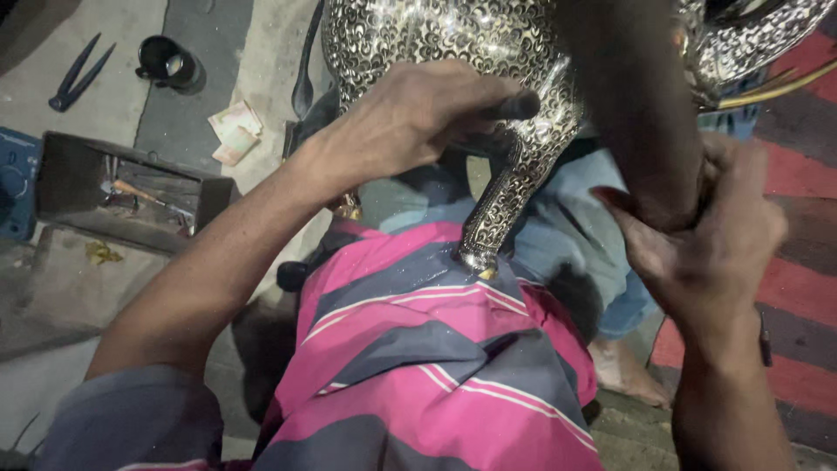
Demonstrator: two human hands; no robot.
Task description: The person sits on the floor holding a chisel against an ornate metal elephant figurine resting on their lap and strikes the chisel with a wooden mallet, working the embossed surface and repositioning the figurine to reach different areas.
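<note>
I see my left hand [418, 118] curled tight around the embossed metal figure [488, 52] above its leg, my right hand [706, 235] clasping a dark post [641, 113] beside that figure.

Embossed metal animal figure [488, 52], silver w/ dark scroll pattern, upright over lap; one leg [510, 187] down, foot on pink-grey striped cloth [418, 349].

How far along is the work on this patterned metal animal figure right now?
Done: the silver-and-black engraved metal animal figure already carries scrollwork over its body and leg. In hand: the left hand presses on its flank, while the right hand grips a dark smooth leg. Left: that leg shows no pattern.
</note>
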